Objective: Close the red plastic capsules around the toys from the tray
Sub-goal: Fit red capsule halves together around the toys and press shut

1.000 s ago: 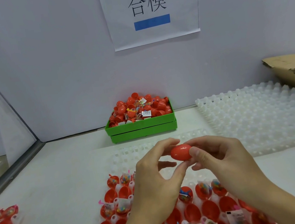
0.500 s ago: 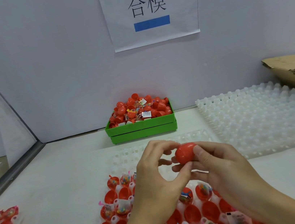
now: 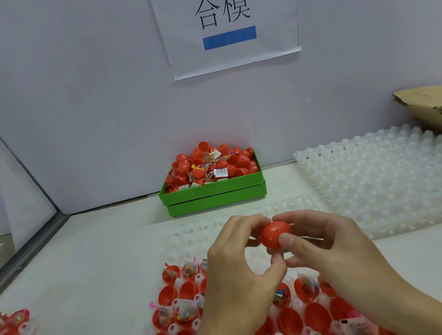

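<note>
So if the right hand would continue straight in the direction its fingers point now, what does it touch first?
The right hand points left, already gripping the red capsule. Straight beyond it come the fingers of the left hand, which touch the capsule from the other side.

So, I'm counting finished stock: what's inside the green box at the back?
The green box holds a heaped pile of red capsule pieces with small toy packets among them. Whatever lies deeper is covered.

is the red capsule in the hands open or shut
Shut, it seems: the red capsule shows one egg shape with no gap, pinched between the left hand and right hand.
</note>
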A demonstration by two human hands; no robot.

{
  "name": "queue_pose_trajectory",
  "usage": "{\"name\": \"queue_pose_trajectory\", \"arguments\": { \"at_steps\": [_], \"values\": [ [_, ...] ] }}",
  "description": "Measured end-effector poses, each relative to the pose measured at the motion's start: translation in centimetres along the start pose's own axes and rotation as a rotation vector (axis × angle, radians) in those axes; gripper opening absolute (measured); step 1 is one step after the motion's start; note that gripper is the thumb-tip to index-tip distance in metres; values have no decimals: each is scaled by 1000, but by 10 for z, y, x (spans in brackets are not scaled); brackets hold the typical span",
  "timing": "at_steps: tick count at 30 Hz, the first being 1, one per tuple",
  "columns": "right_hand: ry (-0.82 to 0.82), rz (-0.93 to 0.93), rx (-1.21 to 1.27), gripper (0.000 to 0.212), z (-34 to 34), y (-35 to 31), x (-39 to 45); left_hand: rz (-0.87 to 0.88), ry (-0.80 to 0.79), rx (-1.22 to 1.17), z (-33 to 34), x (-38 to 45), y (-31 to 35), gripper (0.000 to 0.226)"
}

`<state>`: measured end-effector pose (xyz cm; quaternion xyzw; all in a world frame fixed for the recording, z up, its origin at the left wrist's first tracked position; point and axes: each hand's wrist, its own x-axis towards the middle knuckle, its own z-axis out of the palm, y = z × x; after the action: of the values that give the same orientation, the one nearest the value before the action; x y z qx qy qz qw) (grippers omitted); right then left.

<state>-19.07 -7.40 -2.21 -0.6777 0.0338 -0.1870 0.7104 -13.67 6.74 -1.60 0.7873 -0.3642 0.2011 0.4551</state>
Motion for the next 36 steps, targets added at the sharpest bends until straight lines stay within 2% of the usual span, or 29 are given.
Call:
{"name": "queue_pose_trajectory", "arguments": {
  "at_steps": [4, 7, 11, 15, 18, 20, 23, 32, 36],
  "values": [
    [-22, 60, 113, 21, 0, 2, 1, -38, 23, -91, 1, -2, 2, 34],
    [-51, 75, 115, 22, 0, 3, 1, -20, 49, -66, 1, -1, 2, 30],
    [-43, -5, -19, 34, 0, 2, -1, 53, 11, 42, 0, -1, -2, 32],
    [-52, -42, -197, 22, 4, 0, -2, 93, -15, 68, 0, -2, -5, 31],
    [-56, -77, -242, 15, 2, -3, 1, 99, -8, 43, 1, -1, -4, 36],
    [-53, -62, -169, 14, 1, -7, 5, 60, 9, 3, -1, 0, -3, 42],
    [-52, 48, -28, 30, -6, -10, 13, -11, -28, -22, -3, 0, -4, 46],
    [-165, 233, 279, 48, -15, -21, 19, -65, -62, -10, -5, 0, -9, 42],
    [-90, 281, 311, 36, -31, -23, 43, -75, -39, -25, -7, 0, -7, 38]
  ]
}}
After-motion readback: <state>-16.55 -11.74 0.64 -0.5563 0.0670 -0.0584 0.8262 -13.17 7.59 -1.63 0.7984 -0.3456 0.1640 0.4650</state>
